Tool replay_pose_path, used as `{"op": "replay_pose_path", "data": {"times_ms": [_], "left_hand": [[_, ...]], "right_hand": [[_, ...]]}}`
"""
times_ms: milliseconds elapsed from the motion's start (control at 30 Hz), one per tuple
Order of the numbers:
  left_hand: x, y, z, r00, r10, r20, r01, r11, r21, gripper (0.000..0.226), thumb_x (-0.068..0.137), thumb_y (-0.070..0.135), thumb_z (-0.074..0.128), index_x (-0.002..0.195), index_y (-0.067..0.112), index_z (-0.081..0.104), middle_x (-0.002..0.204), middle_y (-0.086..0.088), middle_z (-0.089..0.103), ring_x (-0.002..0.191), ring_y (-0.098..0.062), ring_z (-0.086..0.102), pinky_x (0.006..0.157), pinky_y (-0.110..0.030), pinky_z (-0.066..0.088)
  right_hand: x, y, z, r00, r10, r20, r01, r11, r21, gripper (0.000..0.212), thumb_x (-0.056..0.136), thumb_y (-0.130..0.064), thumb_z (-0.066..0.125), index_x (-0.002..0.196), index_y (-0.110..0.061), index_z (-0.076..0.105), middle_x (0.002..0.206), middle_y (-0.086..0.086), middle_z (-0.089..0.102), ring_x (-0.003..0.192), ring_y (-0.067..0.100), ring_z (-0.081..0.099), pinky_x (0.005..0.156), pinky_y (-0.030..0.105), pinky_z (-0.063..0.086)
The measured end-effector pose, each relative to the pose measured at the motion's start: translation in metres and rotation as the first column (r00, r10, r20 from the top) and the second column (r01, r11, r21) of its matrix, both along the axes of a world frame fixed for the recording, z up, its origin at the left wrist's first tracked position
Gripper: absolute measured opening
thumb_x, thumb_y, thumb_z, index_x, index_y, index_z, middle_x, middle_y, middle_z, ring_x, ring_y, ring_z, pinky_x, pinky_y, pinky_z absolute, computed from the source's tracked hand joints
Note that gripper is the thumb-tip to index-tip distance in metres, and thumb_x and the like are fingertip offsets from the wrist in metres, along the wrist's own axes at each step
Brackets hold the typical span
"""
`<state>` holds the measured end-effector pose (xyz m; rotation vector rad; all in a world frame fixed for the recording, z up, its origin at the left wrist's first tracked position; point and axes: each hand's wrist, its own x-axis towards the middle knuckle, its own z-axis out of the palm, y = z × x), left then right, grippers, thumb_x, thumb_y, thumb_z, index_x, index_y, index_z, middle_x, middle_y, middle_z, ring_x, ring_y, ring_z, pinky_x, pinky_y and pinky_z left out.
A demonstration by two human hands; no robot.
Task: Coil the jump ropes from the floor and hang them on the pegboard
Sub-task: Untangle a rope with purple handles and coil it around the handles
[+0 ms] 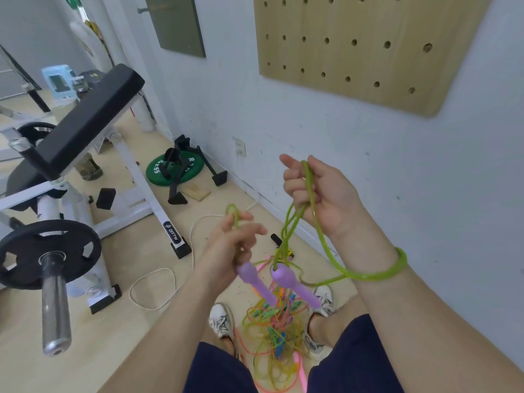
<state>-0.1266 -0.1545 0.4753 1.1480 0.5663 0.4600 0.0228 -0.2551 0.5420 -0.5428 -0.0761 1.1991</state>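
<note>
- One view, from the head. One green jump rope (pixel 312 180) is up off the floor, strung between both hands.
- Right hand (pixel 317 194): fingers curled round several gathered loops of the rope. One strand also circles that forearm.
- Left hand (pixel 238 236): fingers closed on the rope just above one handle, with a small loop sticking up above the knuckles.
- Two purple handles (pixel 295 287) dangle side by side below the hands, close together but probably not touching.
- Handling, as I judge it: the cord looks light, slick and springy, so coils will likely pop open unless pinched where they cross. The handles are the only stiff, weighty parts, so keep them paired and hang the coil from its gathered top.
- One tangled pile (pixel 272 330) of green, pink and orange ropes lies on the floor between two white shoes (pixel 222 320). How many ropes it holds I cannot tell.
- One wooden pegboard (pixel 363 46) is on the wall above the right hand. Its visible holes show no pegs.
- One weight bench (pixel 93 114) stands well apart to the left.
</note>
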Motion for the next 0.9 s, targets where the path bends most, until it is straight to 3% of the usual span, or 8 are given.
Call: {"op": "replay_pose_path", "data": {"times_ms": [100,233,300,433,500,667,800,900], "left_hand": [[-0.008,-0.028,-0.015,0.963,-0.265,0.044,0.268,0.96,-0.076,0.024,0.081,0.025,0.063,0.099,0.01,0.06,0.106,-0.018,0.07,0.048,-0.007,0.034,0.039,-0.02,0.014],[-0.011,-0.04,-0.014,0.908,-0.386,0.166,0.409,0.901,-0.143,0.038,0.074,0.054,0.074,0.079,0.016,0.07,0.075,-0.008,0.067,0.042,-0.005,0.036,0.034,-0.013,0.023],[-0.01,-0.044,0.003,0.924,-0.296,0.243,0.342,0.923,-0.176,0.031,0.07,0.042,0.079,0.071,0.015,0.066,0.058,-0.002,0.057,0.04,-0.006,0.041,0.034,-0.012,0.033],[0.003,-0.04,0.035,0.99,0.019,0.139,0.017,0.968,-0.252,0.02,0.091,0.023,0.058,0.074,0.011,0.055,0.057,0.001,0.05,0.039,-0.006,0.041,0.033,-0.013,0.033],[0.009,-0.035,0.039,0.996,0.092,0.018,-0.09,0.992,-0.085,0.019,0.094,0.019,0.057,0.077,0.01,0.058,0.06,-0.001,0.055,0.038,-0.008,0.043,0.034,-0.013,0.031],[0.02,-0.038,0.036,0.981,0.147,-0.123,-0.118,0.969,0.215,0.022,0.093,0.018,0.061,0.079,0.001,0.059,0.059,-0.007,0.057,0.041,-0.014,0.048,0.039,-0.016,0.038],[0.028,-0.039,0.039,0.976,0.155,-0.154,-0.142,0.985,0.094,0.028,0.097,0.026,0.055,0.083,0.003,0.062,0.064,-0.009,0.062,0.038,-0.011,0.05,0.037,-0.015,0.038],[0.03,-0.034,0.039,0.979,0.149,-0.139,-0.162,0.983,-0.091,0.031,0.1,0.026,0.048,0.084,0.004,0.061,0.07,-0.01,0.068,0.032,-0.007,0.038,0.031,-0.014,0.026]], "right_hand": [[0.002,0.011,0.012,0.989,-0.077,-0.129,0.085,0.995,0.057,0.039,0.105,-0.027,0.031,0.099,0.002,0.056,0.061,-0.005,0.031,0.033,0.005,0.03,0.026,0.013,0.019],[0.017,0.023,0.011,0.926,-0.281,-0.253,0.289,0.957,-0.002,0.029,0.104,-0.017,0.032,0.104,0.005,0.051,0.065,-0.001,0.035,0.037,0.011,0.037,0.033,0.018,0.036],[0.019,0.024,-0.008,0.917,-0.394,-0.055,0.381,0.91,-0.163,0.025,0.104,-0.012,0.033,0.097,0.004,0.051,0.071,0.009,0.054,0.054,0.016,0.054,0.052,0.024,0.05],[-0.013,0.011,-0.084,0.896,0.1,0.433,0.184,0.804,-0.565,0.022,0.095,-0.004,0.042,0.075,-0.012,0.047,0.067,0.011,0.043,0.052,0.018,0.046,0.055,0.028,0.037],[-0.03,-0.007,-0.095,0.73,0.379,0.569,0.148,0.725,-0.673,0.012,0.093,-0.013,0.048,0.082,-0.013,0.053,0.079,0.01,0.048,0.068,0.023,0.05,0.063,0.031,0.037],[-0.049,-0.049,-0.051,0.686,0.351,0.637,-0.026,0.887,-0.461,0.041,0.1,-0.046,0.045,0.118,-0.015,0.066,0.114,0.008,0.071,0.104,0.018,0.066,0.09,0.041,0.054],[-0.061,-0.052,-0.046,0.324,0.431,0.842,0.099,0.87,-0.483,0.021,0.098,-0.023,0.057,0.103,-0.006,0.069,0.095,0.008,0.075,0.087,0.017,0.07,0.091,0.043,0.055],[-0.065,-0.053,-0.053,0.521,0.33,0.787,0.089,0.896,-0.434,0.027,0.102,-0.022,0.05,0.104,-0.001,0.066,0.088,0.016,0.072,0.078,0.022,0.068,0.084,0.046,0.055]]}}
